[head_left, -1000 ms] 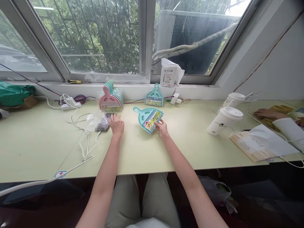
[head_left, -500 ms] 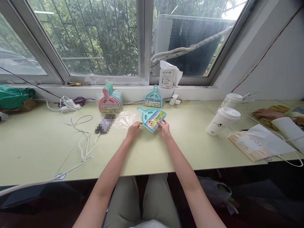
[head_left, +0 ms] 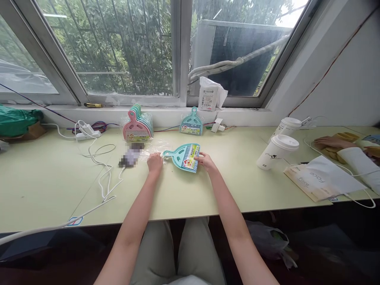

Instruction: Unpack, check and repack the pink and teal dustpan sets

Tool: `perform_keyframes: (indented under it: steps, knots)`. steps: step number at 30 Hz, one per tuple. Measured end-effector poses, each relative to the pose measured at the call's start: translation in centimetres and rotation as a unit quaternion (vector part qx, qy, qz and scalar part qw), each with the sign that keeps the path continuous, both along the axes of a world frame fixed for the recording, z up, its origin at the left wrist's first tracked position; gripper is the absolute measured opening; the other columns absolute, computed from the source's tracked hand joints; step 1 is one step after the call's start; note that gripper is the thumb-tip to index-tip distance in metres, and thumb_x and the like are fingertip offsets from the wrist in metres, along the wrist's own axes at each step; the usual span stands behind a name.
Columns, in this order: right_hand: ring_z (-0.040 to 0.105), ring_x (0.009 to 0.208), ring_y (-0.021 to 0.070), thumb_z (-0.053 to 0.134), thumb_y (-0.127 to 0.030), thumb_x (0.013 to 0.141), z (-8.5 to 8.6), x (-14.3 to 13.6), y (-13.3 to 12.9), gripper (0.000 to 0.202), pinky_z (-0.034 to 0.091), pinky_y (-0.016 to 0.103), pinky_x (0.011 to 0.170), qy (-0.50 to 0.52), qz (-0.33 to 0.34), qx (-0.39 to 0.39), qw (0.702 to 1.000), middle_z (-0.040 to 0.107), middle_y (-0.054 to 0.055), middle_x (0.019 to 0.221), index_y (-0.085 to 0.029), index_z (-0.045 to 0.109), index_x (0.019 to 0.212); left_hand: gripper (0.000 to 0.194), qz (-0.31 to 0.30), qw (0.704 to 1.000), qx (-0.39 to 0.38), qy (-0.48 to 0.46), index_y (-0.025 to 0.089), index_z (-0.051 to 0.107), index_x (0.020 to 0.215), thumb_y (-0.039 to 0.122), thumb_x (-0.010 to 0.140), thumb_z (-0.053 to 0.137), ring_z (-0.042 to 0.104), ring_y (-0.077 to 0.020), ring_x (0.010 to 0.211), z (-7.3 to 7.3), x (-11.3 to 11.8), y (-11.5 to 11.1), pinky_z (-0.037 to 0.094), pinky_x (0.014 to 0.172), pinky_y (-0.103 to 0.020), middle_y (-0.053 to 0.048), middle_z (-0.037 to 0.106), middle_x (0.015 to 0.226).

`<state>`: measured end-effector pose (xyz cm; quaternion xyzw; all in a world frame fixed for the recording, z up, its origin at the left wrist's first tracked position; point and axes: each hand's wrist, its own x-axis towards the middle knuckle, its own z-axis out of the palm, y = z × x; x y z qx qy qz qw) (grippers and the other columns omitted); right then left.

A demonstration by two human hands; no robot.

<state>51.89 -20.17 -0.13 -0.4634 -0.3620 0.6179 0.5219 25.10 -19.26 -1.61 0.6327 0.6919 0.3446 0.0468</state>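
My right hand (head_left: pixel 206 161) pinches the wide edge of a turquoise dustpan (head_left: pixel 178 157), which has a brush and a yellow printed label on its face. The dustpan is tilted, its handle pointing left toward my left hand (head_left: pixel 154 162). My left hand is closed at the edge of a clear plastic bag (head_left: pixel 162 145) and appears to grip it, though the fingertips are hidden. The handle's end is right beside these fingers, close to the bag.
A row of wrapped pink and turquoise dustpan sets (head_left: pixel 138 124) stands at the back, with another turquoise set (head_left: pixel 191 122) to its right. A blurred phone (head_left: pixel 131 154) and white cable lie left. Paper cups (head_left: pixel 278 151) and a co-worker's hand (head_left: pixel 328 141) are at right.
The dustpan has turned so its handle points left, and it sits lower. My left hand has moved left and closed by the plastic bag. My right hand still holds the dustpan's wide edge.
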Motion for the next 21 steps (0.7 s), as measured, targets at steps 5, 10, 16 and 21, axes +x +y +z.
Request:
perform_keyframes:
  steps: [5, 10, 16, 21]
  knots:
    - [0.071, 0.068, 0.0195, 0.073, -0.002, 0.064, -0.5, -1.0, 0.0, 0.032, 0.060, 0.033, 0.067, 0.005, -0.045, -0.005, 0.999, 0.073, 0.004, 0.074, -0.015, 0.059, 0.090, 0.035, 0.018, 0.998, 0.022, -0.063, 0.021, 0.063, 0.110, 0.011, 0.082, 0.045, 0.055, -0.0324, 0.105, 0.7, -0.3, -0.3, 0.042, 0.092, -0.044, -0.015, 0.063, 0.092]
    - [0.071, 0.071, 0.0180, 0.072, -0.005, 0.067, -0.9, -1.8, -0.1, 0.028, 0.061, 0.031, 0.067, 0.025, -0.086, 0.017, 0.996, 0.074, 0.004, 0.077, -0.015, 0.061, 0.091, 0.035, -0.010, 0.992, 0.050, -0.115, 0.023, 0.062, 0.112, 0.012, 0.084, 0.046, 0.053, -0.0309, 0.112, 1.2, 0.3, -0.8, 0.041, 0.095, -0.042, -0.014, 0.063, 0.101]
    - [0.072, 0.079, 0.0211, 0.074, -0.011, 0.068, -0.4, -2.2, -0.5, 0.021, 0.061, 0.031, 0.071, 0.019, 0.042, 0.033, 0.998, 0.075, 0.008, 0.088, -0.013, 0.069, 0.088, 0.034, -0.094, 0.988, 0.098, -0.078, 0.024, 0.061, 0.115, 0.015, 0.086, 0.047, 0.056, -0.0278, 0.111, 1.0, 1.0, -0.9, 0.043, 0.093, -0.039, -0.010, 0.064, 0.111]
    - [0.072, 0.081, 0.0217, 0.074, -0.010, 0.067, -0.3, -2.7, -0.6, 0.019, 0.061, 0.032, 0.075, 0.031, 0.008, 0.018, 0.999, 0.075, 0.008, 0.089, -0.013, 0.069, 0.085, 0.038, -0.130, 0.983, 0.129, 0.004, 0.023, 0.060, 0.118, 0.011, 0.086, 0.043, 0.059, -0.0230, 0.106, 1.0, 1.1, -0.6, 0.032, 0.107, -0.042, -0.006, 0.068, 0.109]
